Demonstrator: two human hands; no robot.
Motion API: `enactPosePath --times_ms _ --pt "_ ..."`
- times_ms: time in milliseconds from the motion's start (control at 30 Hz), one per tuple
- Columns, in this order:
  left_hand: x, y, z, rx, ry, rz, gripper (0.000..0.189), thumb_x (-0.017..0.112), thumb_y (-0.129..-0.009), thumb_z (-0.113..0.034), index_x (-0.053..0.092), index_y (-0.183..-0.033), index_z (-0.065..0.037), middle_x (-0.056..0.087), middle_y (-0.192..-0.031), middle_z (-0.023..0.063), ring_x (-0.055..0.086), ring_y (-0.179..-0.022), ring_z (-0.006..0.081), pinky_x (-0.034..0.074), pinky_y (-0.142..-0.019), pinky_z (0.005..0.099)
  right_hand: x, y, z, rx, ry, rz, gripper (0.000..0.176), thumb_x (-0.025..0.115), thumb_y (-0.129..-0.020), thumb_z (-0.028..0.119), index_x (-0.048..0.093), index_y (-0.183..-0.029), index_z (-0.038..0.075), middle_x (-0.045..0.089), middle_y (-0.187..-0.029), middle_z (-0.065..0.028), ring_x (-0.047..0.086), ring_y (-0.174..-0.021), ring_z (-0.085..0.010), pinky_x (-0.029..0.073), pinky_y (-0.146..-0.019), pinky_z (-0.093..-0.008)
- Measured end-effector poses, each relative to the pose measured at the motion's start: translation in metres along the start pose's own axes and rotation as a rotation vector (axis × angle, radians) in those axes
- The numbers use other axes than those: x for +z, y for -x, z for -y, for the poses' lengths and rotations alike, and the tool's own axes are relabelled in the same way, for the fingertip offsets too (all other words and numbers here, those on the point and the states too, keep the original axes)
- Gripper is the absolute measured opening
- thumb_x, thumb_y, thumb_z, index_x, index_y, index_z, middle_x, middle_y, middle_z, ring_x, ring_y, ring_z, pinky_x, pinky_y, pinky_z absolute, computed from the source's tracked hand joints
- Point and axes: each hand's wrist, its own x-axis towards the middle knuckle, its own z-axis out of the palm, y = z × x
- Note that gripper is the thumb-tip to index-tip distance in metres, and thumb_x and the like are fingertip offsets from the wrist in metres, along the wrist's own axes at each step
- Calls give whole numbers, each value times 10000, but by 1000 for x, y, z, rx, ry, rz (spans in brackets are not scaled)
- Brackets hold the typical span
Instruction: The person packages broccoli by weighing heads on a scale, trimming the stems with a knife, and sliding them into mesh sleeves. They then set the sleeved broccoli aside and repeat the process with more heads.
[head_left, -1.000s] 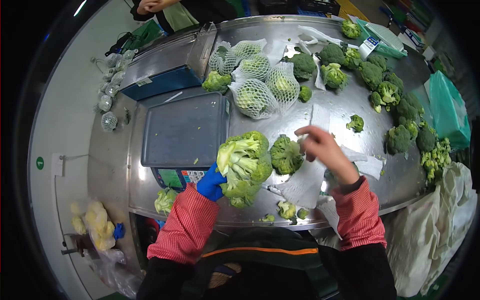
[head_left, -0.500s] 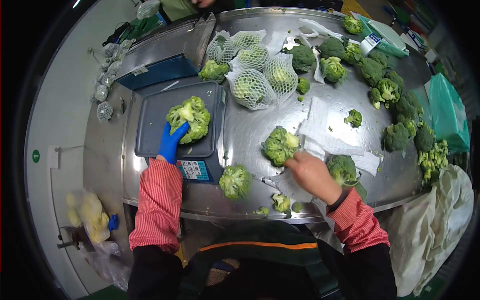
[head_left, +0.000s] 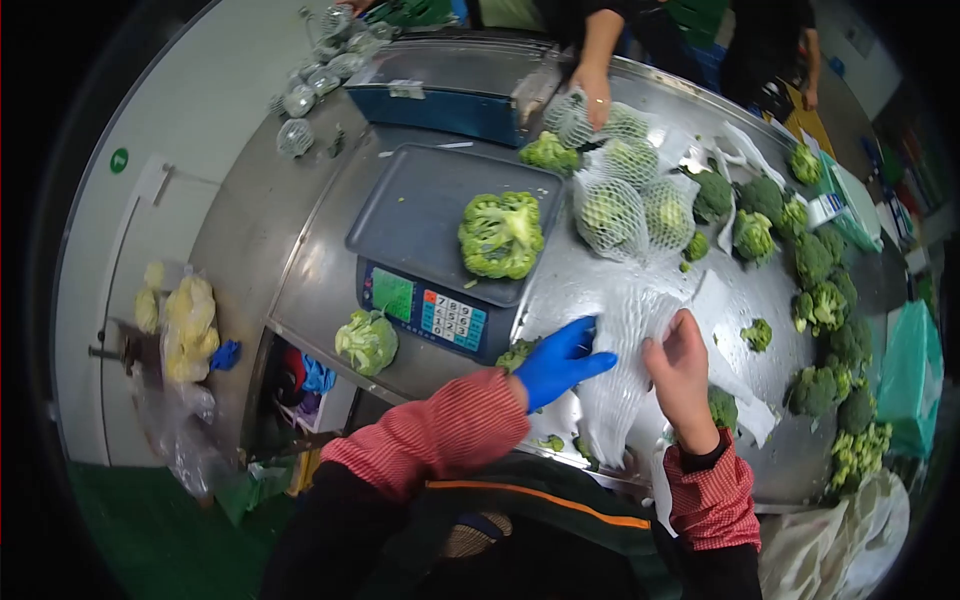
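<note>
Stainless steel table (head_left: 300, 250) is taking up most of the room here, curving around the person working at it. Sitting on its left half is a grey weighing scale (head_left: 420, 205), with one bare broccoli head (head_left: 500, 235) lying on the tray just above the keypad (head_left: 452, 318).

Loose broccoli heads (head_left: 815, 290) are crowding the far right edge. A cluster of netted broccoli (head_left: 625, 195) is sitting just right of the scale, and a co-worker's hand (head_left: 596, 92) is reaching down onto it from across the table.

Right in front of the person, a white foam net (head_left: 625, 370) is lying flat on the steel between both hands, below the netted cluster. The blue-gloved left hand (head_left: 560, 360) is resting on the net's left edge, fingers stretched out straight and a bit fanned. The bare right hand (head_left: 685, 375) is pinching the net's right side, with the fingers curling over it.

One more broccoli head (head_left: 367, 340) is sitting below the scale's left corner, and a small floret (head_left: 757, 334) is lying alone just right of the net.
</note>
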Motion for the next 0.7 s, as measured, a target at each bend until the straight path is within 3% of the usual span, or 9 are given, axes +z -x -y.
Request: enactPosePath --times_ms 33,167,267,300,433,533,567,667,700 --pt "5 -6 -4 -47 -3 -65 635 685 -808 -83 356 -1349 -39 490 -1254 98 499 -1109 145 429 -927 284 3 -5 -1 93 -149 39 307 588 -765 3 443 -1034 31 512 -758 -20 494 -615 -89 408 -521 -231" --pt "-10 -15 -18 -67 -375 -150 520 682 -804 -64 440 -1261 -16 541 -1115 72 528 -1036 122 457 -871 260 16 -17 32 -91 337 -131 422 613 -782 24 448 -1170 9 561 -841 -89 511 -632 -122 429 -567 -246" --pt "-11 -7 -29 -10 -151 -53 450 690 -791 -45 495 -1195 -9 562 -1025 45 545 -986 111 472 -826 252 12 -39 -2 -339 411 14 332 668 -784 87 517 -1064 -8 576 -846 -81 496 -629 -114 425 -575 -248" --pt "-10 -6 -25 18 -17 -69 361 660 -828 -110 539 -1156 -20 590 -999 39 564 -964 113 478 -819 257 19 -35 -3 -209 385 -53 271 701 -782 134 561 -955 -20 573 -784 -56 472 -621 -108 417 -581 -244" --pt "-21 -4 -31 -297 545 110 304 573 -890 -221 567 -1128 -32 624 -1022 48 597 -917 129 485 -818 269 42 -24 -15 -69 228 -29 181 681 -799 133 589 -889 6 571 -709 -42 473 -573 -132 410 -559 -273" --pt "-21 7 -25 -349 793 84 290 520 -902 -262 608 -1061 -36 664 -982 75 633 -850 165 497 -799 290 53 -22 -5 -399 558 -127 145 673 -791 132 612 -874 30 569 -698 -48 505 -572 -189 413 -548 -302" --pt "-21 8 -17 -339 786 -20 288 534 -878 -295 608 -1049 -74 663 -970 68 631 -850 184 493 -809 318 54 -23 4 -543 782 -125 118 675 -752 110 630 -843 50 560 -718 -78 538 -652 -257 423 -587 -339" --pt "-37 13 -7 -351 903 106 270 526 -877 -288 619 -1014 -74 664 -953 71 624 -822 174 492 -799 320 64 -22 35 -844 1017 -184 107 665 -732 86 598 -793 29 545 -757 -108 524 -665 -285 420 -593 -362" --pt "-53 2 17 -328 970 96 254 513 -882 -266 624 -978 -58 662 -935 77 611 -824 165 488 -791 316 68 -19 36 -819 900 -133 110 662 -716 75 589 -778 22 536 -776 -110 513 -689 -297 409 -614 -356"
